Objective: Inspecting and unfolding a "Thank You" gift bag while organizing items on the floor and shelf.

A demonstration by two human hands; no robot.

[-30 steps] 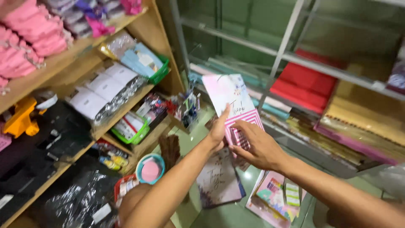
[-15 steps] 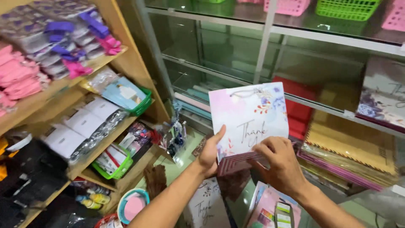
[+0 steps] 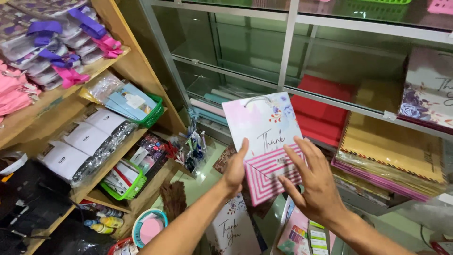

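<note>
Left hand [image 3: 234, 172] grips the flat floral gift bag [image 3: 264, 137]; right hand [image 3: 315, 186] lies released against it. Support both edges, avoiding creases.

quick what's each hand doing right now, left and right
Left hand: closed on the left edge of the flat paper gift bag.
Right hand: fingers spread open, resting on the bag's pink striped lower part.
</note>
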